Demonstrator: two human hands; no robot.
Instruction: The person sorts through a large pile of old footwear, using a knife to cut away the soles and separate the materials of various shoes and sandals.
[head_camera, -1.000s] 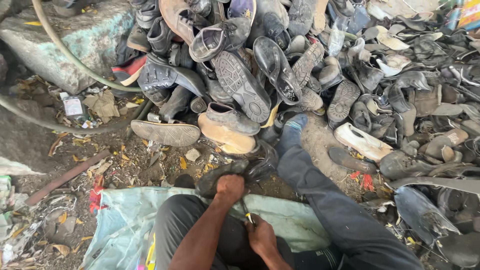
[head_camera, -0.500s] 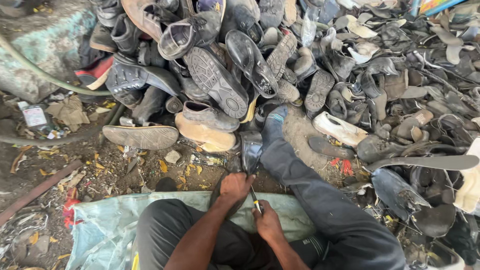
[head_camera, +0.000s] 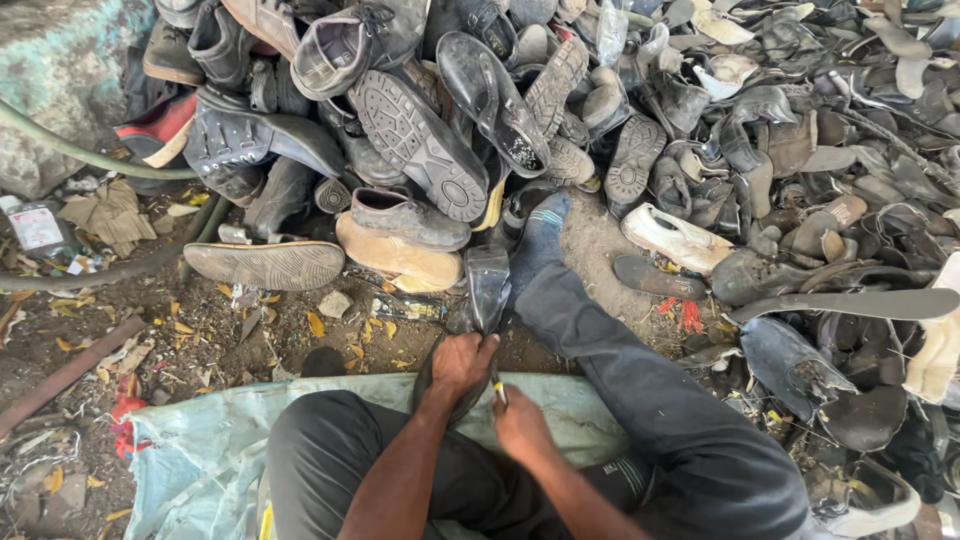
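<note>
Dirt ground, shoe pile (head_camera: 520, 110) crowding hands (head_camera: 490, 395) gripping dark sole (head_camera: 487, 285).

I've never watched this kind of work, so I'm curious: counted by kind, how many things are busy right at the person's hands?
Bare hands: 2, the left hand and the right hand
Shoe pieces: 1, a dark worn rubber shoe piece gripped by the left hand
Tools: 1, a slim yellow-tipped tool in the right hand
Total: 4
</note>
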